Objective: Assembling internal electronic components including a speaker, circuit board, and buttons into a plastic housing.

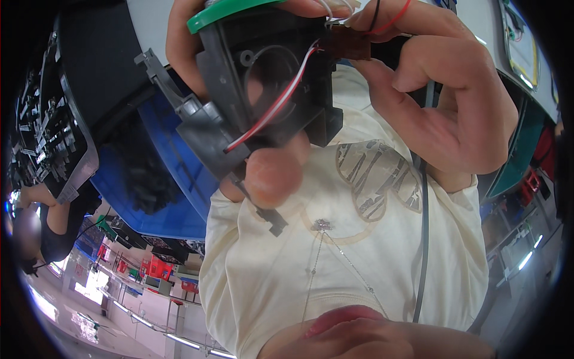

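The left hand (184, 54) is grasping the black housing (230, 84) from behind, in front of the cream shirt (418, 257), seemingly steadying its bulk. The right hand (460, 96) is pinching a small brown board (348, 45) near the housing, perhaps because red-and-white wires (281, 103) are tethering it. The housing is hiding the left palm; the frame is cropping its green rim (239, 9). Beyond, a blue bin (113, 200) is holding indistinct dark parts (143, 179); a co-worker's arm (57, 217) is showing farther left.
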Tool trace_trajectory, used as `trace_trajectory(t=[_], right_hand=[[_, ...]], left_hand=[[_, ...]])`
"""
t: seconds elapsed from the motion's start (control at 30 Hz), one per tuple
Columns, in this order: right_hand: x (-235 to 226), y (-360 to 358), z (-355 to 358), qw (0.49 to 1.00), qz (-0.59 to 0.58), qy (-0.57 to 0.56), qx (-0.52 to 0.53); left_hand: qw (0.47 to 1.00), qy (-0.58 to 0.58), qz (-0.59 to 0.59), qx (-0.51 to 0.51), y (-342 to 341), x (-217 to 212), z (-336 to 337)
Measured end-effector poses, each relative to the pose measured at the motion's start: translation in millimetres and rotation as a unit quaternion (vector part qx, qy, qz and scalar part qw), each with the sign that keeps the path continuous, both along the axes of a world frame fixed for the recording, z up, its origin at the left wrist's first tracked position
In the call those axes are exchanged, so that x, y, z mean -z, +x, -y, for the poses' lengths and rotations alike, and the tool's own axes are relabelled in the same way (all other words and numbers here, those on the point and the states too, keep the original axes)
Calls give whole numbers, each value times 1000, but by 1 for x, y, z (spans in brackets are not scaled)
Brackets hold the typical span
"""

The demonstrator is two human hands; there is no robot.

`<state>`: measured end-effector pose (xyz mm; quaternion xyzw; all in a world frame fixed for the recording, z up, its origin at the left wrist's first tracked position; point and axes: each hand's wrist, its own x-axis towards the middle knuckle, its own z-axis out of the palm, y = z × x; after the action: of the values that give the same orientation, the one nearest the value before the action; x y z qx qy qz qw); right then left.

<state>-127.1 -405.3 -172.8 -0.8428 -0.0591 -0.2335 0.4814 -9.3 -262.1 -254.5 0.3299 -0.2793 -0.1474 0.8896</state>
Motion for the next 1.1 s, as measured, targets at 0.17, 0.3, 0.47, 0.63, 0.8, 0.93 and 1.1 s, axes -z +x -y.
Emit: trace_trajectory(t=[0.17,0.3,0.47,0.63,0.8,0.93,1.1], right_hand=[[2,4,-8,999,-10,27,16],[1,11,-11,997,-21,70,8],[-2,11,-19,967,-104,225,67],[5,11,-28,919,-151,355,76],[16,15,-20,746,-229,626,11],[23,18,-17,694,-205,688,-49],[34,21,-25,706,-214,675,23]], left_hand=[[1000,1,2,1,0,1,2],[1000,7,5,-5,1,-2,-4],[1000,5,1,8,1,6,-1],[1000,7,0,7,-1,2,-6],[1000,2,-5,17,0,1,-6],[1000,5,-5,18,1,5,-4],[1000,7,-5,19,0,2,-2]])
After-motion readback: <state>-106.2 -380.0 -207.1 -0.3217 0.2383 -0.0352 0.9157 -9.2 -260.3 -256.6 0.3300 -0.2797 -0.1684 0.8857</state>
